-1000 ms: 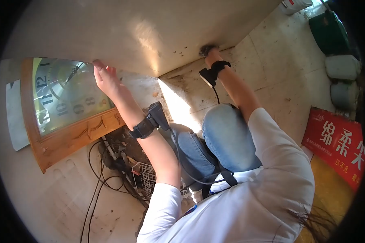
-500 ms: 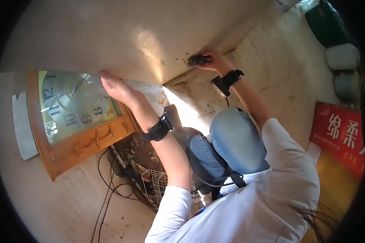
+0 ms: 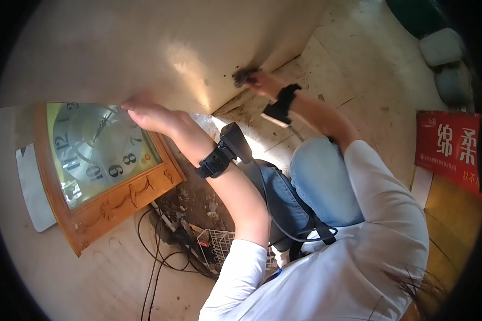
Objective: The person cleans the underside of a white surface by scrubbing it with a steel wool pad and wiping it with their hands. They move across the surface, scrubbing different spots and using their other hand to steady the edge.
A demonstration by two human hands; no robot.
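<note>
My left hand [image 3: 147, 114] rests its fingertips against the lower edge of a large pale panel [image 3: 118, 48], in front of the wall clock; some fingers are hard to make out. The clock [image 3: 118, 195] has a carved wooden frame and a glass front. My right hand [image 3: 263, 84] is closed round a dark, rough scrubbing pad [image 3: 245, 77], pressed to the panel near its lower corner. Dark specks lie on the panel beside the pad. Motion blurs the right hand slightly.
Black cables [image 3: 154, 262] and a white wire basket [image 3: 222, 243] lie below the clock. A red sign [image 3: 449, 150] stands at the right, with a pale container [image 3: 442, 47] and a green one [image 3: 415, 16] above it. My knees [image 3: 324, 182] are at the centre.
My right hand has shifted left with the pad along the panel. The left hand stays by the panel's edge. The whole view has shifted, with the clock now lower.
</note>
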